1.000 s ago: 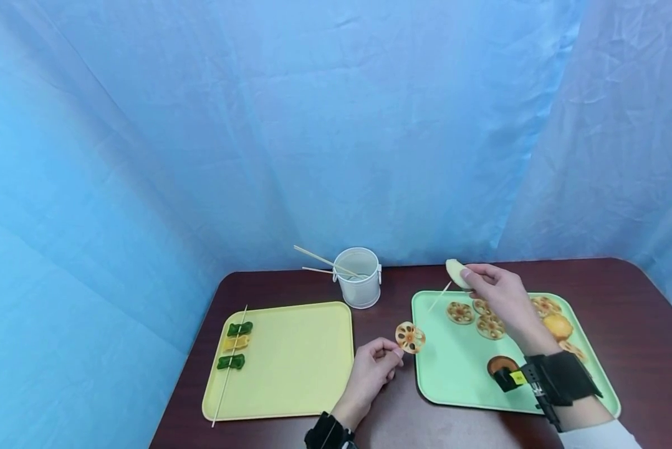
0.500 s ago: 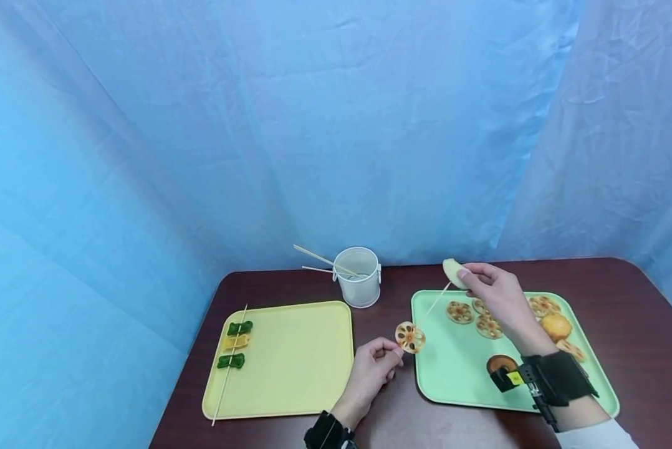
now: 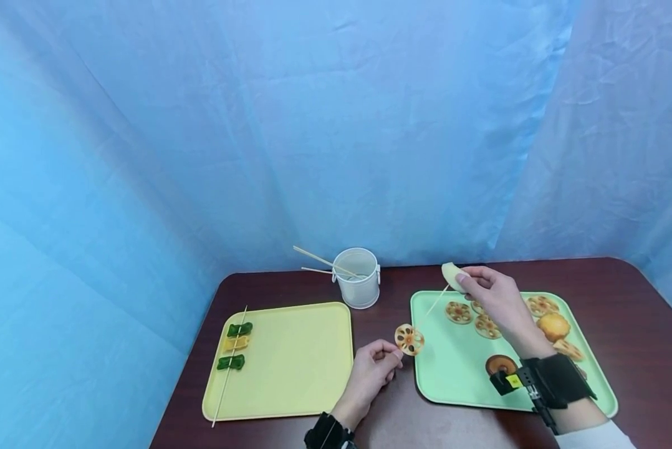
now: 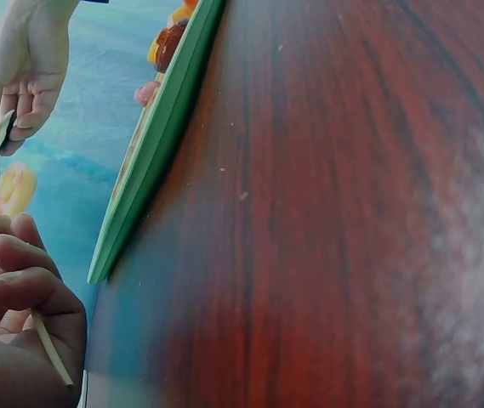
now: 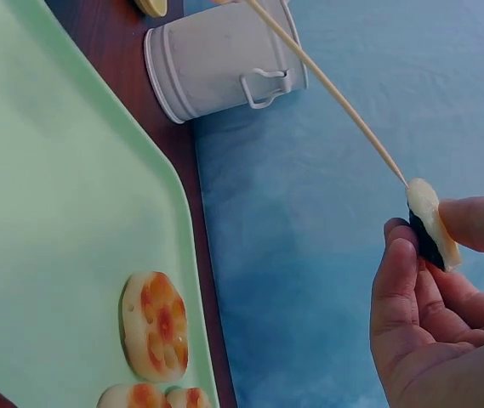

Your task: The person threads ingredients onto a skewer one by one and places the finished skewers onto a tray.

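My left hand (image 3: 369, 368) pinches a bamboo skewer (image 5: 335, 93) near its lower end. The end sticks out below the curled fingers in the left wrist view. A browned lotus root slice (image 3: 409, 340) is threaded on the skewer just beyond the fingertips. Over the far edge of the green tray (image 3: 448, 368), my right hand (image 3: 499, 299) pinches a pale slice with dark skin (image 5: 424, 204), like eggplant, between thumb and fingers. In the right wrist view the skewer's pointed tip is right at the upper edge of that slice.
Lotus root slices (image 3: 458, 313), a round yellow piece (image 3: 553, 327) and a brown round piece (image 3: 501, 363) lie on the green tray. The yellow tray (image 3: 291, 362) bears a skewer of green and yellow pieces (image 3: 237, 343). Behind stands a white bucket (image 3: 361, 290) with skewers.
My right hand has moved slightly left with the pale slice, bringing it onto the skewer's tip. The left hand holds nearly still with the skewer and lotus root slice.
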A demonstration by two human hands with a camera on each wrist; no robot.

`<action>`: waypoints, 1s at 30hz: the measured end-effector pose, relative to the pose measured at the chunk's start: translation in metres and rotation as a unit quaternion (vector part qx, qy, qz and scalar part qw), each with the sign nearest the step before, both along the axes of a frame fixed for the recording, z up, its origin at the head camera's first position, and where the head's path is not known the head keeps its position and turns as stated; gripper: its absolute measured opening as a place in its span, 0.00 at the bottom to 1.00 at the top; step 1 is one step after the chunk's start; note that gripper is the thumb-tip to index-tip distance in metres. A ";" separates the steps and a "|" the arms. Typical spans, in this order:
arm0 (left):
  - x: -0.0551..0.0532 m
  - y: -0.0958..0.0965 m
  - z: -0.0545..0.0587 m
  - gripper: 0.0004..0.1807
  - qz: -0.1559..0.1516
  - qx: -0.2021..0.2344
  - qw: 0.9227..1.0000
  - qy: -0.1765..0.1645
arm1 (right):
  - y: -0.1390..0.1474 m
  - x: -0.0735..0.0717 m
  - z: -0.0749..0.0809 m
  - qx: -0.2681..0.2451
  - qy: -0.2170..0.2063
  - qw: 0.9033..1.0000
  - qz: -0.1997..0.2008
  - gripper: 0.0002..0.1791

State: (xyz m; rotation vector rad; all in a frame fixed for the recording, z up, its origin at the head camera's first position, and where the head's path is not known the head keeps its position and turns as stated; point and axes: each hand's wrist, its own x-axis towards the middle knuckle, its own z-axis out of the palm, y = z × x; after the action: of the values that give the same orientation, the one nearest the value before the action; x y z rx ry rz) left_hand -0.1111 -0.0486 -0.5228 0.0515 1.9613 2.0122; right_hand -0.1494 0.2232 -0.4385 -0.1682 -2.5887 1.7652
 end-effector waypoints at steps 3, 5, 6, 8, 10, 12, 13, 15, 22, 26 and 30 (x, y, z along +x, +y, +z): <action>0.001 0.000 -0.001 0.06 0.001 0.001 1.000 -0.003 | -0.001 0.000 -0.001 0.008 0.005 1.000 -0.001 0.35; 0.001 0.000 -0.001 0.06 0.001 0.001 1.000 -0.003 | -0.002 -0.001 -0.003 0.015 0.011 1.000 -0.005 0.34; 0.000 0.000 -0.001 0.06 0.001 0.002 1.000 -0.003 | -0.002 -0.001 -0.003 0.019 0.015 1.000 -0.008 0.34; 0.000 0.000 -0.002 0.05 0.002 0.003 1.000 -0.002 | -0.004 -0.001 -0.004 0.031 0.022 0.999 -0.012 0.34; 0.000 0.001 -0.003 0.05 0.003 0.002 1.000 -0.002 | -0.006 -0.001 -0.005 0.042 0.028 0.999 -0.015 0.33; 0.000 0.001 -0.004 0.05 0.004 0.002 1.000 -0.003 | -0.007 -0.002 -0.006 0.052 0.034 0.998 -0.014 0.33; 0.000 0.001 -0.004 0.05 0.004 0.001 1.000 -0.002 | -0.008 -0.002 -0.006 0.056 0.036 0.998 -0.014 0.32; -0.001 0.001 -0.004 0.06 0.005 0.003 1.000 -0.001 | -0.008 -0.003 -0.007 0.061 0.040 0.997 -0.011 0.32; -0.001 0.001 -0.001 0.07 0.006 0.009 1.000 0.008 | -0.010 0.000 -0.009 0.010 0.018 1.000 0.017 0.33; -0.002 0.002 0.000 0.08 0.011 0.002 1.000 0.024 | -0.012 0.003 -0.010 -0.020 0.005 0.999 0.028 0.32; -0.003 0.003 -0.001 0.08 0.018 -0.008 0.999 0.032 | -0.017 0.003 -0.013 -0.038 -0.005 0.999 0.030 0.32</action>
State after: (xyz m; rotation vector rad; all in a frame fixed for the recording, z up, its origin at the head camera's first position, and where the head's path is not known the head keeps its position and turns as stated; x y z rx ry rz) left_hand -0.1141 -0.0456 -0.5238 0.0782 2.0323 2.0417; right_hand -0.1463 0.2062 -0.4511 -0.1009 -2.5609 1.8886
